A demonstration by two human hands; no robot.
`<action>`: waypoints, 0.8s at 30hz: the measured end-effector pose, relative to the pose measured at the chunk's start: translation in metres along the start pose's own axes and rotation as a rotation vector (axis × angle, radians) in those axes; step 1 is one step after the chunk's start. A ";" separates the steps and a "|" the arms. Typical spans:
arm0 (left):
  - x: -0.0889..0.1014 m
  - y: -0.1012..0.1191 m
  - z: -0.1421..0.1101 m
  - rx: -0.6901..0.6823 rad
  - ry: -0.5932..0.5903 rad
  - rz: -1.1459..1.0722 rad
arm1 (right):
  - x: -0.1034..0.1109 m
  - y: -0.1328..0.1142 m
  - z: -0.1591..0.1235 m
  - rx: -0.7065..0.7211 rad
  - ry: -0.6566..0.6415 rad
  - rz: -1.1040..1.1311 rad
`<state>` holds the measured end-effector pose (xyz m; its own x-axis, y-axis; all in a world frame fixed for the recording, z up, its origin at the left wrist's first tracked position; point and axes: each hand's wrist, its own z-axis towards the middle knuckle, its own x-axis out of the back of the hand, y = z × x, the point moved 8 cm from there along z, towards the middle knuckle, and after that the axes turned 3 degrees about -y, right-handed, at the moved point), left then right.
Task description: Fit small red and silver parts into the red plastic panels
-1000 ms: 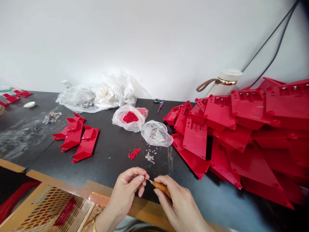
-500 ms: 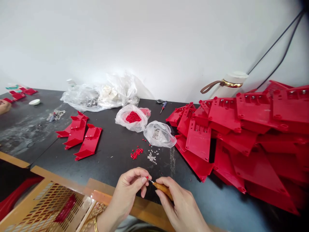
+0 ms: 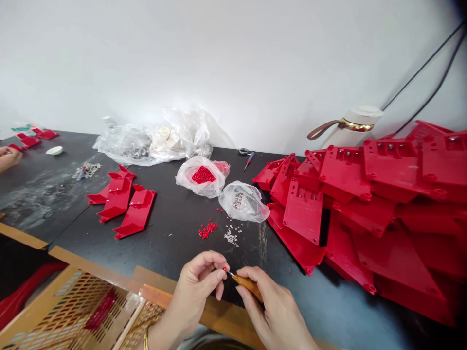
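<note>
Low in the middle of the view, my left hand [image 3: 197, 289] pinches a small red bead-like part [image 3: 224, 269] between thumb and fingertips. My right hand [image 3: 275, 306] is closed around the amber-brown handle of a thin-shafted hand tool [image 3: 250, 286]. Its metal tip meets the red part; the exact kind of tip is too small to make out. Just beyond my hands, loose red parts [image 3: 208, 229] lie on the black table beside a scatter of small metal rings [image 3: 231, 237]. Behind these are an open plastic bag of red parts [image 3: 203, 175] and another bag with metal pieces [image 3: 239, 201].
Red plastic panels [image 3: 339, 170] are heaped on the right, near a white flask [image 3: 361, 119]. Several red brackets [image 3: 135, 211] lie on the left. A yellow basket [image 3: 69, 301] stands below the table edge. Far left shows another person's hand [image 3: 9, 158]. A small screwdriver [image 3: 249, 160] lies behind.
The view has shifted slightly. Both hands keep their grip and remain in almost the same place, with the tool tip at the red part.
</note>
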<state>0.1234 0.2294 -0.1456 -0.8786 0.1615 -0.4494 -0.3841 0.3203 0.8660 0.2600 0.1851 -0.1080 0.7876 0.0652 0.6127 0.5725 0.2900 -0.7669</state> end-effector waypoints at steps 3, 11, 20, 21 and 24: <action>0.000 -0.002 -0.001 0.025 0.003 -0.023 | 0.000 0.000 0.000 -0.001 -0.002 0.019; -0.003 -0.009 -0.002 0.051 -0.031 -0.082 | 0.003 -0.006 0.000 0.034 0.041 0.068; -0.008 -0.020 -0.004 0.105 -0.070 -0.128 | 0.004 -0.003 0.003 -0.035 0.062 0.175; -0.009 -0.021 -0.004 0.114 -0.069 -0.137 | 0.004 -0.002 0.003 -0.048 0.062 0.190; -0.008 -0.026 -0.004 0.143 -0.045 -0.171 | 0.003 0.001 0.003 -0.089 0.065 0.215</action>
<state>0.1392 0.2157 -0.1632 -0.7895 0.1345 -0.5989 -0.4791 0.4750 0.7381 0.2623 0.1884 -0.1059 0.9049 0.0543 0.4221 0.4056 0.1905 -0.8940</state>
